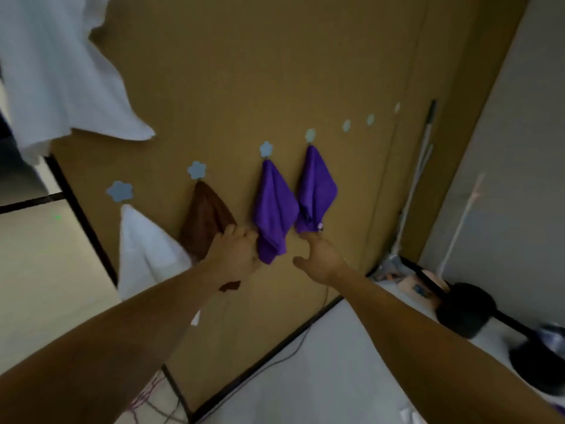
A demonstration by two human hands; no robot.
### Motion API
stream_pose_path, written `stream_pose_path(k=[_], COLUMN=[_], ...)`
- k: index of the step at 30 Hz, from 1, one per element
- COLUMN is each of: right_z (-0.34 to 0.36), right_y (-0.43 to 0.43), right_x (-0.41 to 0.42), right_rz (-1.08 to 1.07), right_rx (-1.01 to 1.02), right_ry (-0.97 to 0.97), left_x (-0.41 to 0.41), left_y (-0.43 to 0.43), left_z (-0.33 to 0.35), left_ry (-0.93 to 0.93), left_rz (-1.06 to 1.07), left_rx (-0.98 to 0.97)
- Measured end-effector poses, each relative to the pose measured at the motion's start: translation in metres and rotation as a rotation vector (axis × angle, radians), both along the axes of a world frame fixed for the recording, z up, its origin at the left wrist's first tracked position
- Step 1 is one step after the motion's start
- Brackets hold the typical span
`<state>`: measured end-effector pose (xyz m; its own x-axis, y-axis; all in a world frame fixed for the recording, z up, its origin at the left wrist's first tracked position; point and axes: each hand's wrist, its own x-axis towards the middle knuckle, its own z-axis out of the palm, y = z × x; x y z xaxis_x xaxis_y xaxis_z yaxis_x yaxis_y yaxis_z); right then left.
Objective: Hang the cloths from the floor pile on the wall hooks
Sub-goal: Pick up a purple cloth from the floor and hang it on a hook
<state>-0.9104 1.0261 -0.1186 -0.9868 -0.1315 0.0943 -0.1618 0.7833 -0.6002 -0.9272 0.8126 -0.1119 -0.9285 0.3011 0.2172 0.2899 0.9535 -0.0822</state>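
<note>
A row of pale blue flower-shaped hooks [265, 149] runs across the brown wall. A white cloth [143, 246], a brown cloth [206, 218] and two purple cloths [273, 206] [315, 188] hang from neighbouring hooks. My left hand [237, 254] lies with curled fingers over the lower edge of the brown cloth, next to the first purple cloth; whether it grips the cloth is hidden. My right hand [319, 255] reaches with spread fingers to the bottom tip of the second purple cloth. Three hooks [346, 125] to the right are bare.
A large white fabric [58, 78] hangs at the upper left. A mop handle [419, 166] leans in the right corner. Dark round objects [466, 310] and clutter sit on the floor at the right. Cables [284, 356] run along the wall's base.
</note>
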Motion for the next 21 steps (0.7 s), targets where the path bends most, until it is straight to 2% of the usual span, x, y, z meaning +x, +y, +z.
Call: stream_pose_path(k=[9,12,16,21], right_z=[-0.023,-0.033,-0.056,-0.110], right_y=[0.246,0.315,0.387,0.448], right_x=[0.124,0.162,0.197,0.219], right_rz=[-0.317,-0.448,-0.585,-0.685], right_rx=[0.141,0.111,0.105,0.106], right_ry=[-0.098,-0.143,-0.190,-0.380], left_x=[0.054,0.074,0.087,0.086], left_y=[0.255,0.325,0.402,0.487], left_z=[-0.025,-0.035,-0.061,-0.120], left_ry=[-0.153,-0.236,-0.328,-0.465], left_rz=[-0.308,-0.407,-0.524,-0.599], left_rx=[0.011,0.003,-0.024,-0.115])
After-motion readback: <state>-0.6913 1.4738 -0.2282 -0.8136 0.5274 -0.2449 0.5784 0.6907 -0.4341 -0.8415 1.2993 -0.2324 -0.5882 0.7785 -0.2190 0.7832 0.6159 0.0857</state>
